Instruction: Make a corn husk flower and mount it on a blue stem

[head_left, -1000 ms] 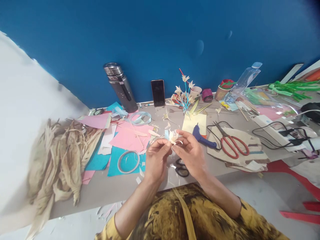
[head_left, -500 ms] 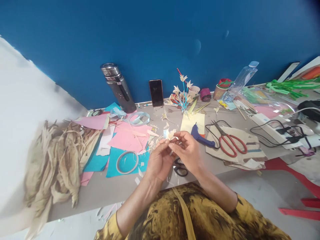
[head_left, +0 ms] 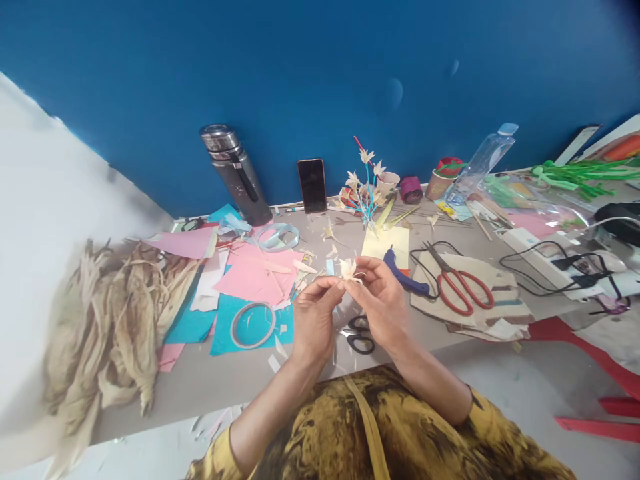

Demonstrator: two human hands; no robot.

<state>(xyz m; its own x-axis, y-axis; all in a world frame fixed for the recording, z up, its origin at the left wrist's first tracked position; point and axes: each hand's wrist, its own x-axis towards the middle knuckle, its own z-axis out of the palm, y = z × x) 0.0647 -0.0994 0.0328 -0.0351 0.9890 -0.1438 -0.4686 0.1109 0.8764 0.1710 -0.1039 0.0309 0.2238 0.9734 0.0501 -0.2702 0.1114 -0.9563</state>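
Observation:
Both of my hands are raised over the grey table's [head_left: 225,380] near edge, fingertips meeting. Between them is a small cream husk flower [head_left: 349,269]. My left hand [head_left: 315,317] pinches its base from the left. My right hand [head_left: 383,300] pinches it from the right, fingers curled. Just below my hands, small black-handled scissors [head_left: 361,337] lie on the table. A blue glue gun [head_left: 404,277] rests right of my right hand, beside a yellow paper sheet [head_left: 387,245].
Dried corn husks [head_left: 115,320] pile at the left. Pink and blue paper sheets [head_left: 255,277] and a tape ring [head_left: 253,325] lie left of my hands. Red scissors [head_left: 460,283], cables and a power strip [head_left: 550,257] are right. A flask [head_left: 235,173], phone [head_left: 312,185] and flower bouquet [head_left: 367,183] stand by the blue wall.
My hands have kept working the small flower, turning it slightly between the fingertips; they dipped left, then came back up. Nothing on the table moved.

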